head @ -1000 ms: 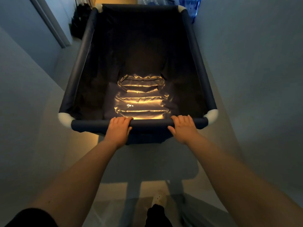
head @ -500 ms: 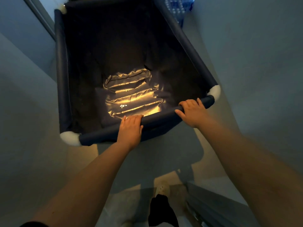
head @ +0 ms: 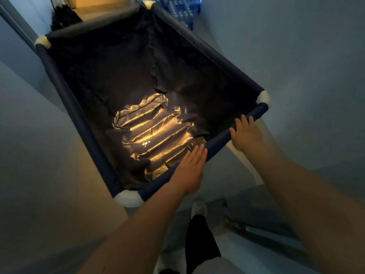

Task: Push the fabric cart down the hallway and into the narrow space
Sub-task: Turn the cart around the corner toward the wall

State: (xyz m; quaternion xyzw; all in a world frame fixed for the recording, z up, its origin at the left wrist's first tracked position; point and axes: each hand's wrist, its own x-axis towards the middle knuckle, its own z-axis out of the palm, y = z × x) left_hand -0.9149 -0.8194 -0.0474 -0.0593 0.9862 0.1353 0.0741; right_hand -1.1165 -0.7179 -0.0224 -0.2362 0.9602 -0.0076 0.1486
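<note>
The fabric cart [head: 79, 115] is a deep dark-blue cloth bin on a tube frame with white corner joints. It stands skewed in the hallway, its far end swung to the left. Warm light glints on the wrinkled cloth floor [head: 150, 133] inside; nothing else lies in it. My right hand [head: 246, 135] curls its fingers over the near rail [head: 219, 141] close to the right corner. My left hand [head: 189, 169] lies flat on the same rail with fingers straight, not wrapped around it.
Pale walls close in on both sides, the right wall [head: 296, 56] almost touching the cart's corner. A pack of water bottles [head: 177, 6] and a dark bundle [head: 63, 16] sit beyond the far end. A door frame [head: 17, 26] runs at the left. My white shoe [head: 198, 207] is just behind the cart.
The cart has turned from square-on to strongly angled, near rail now slanting up to the right. My left hand has loosened from a grip to a flat palm; my right hand slid toward the corner.
</note>
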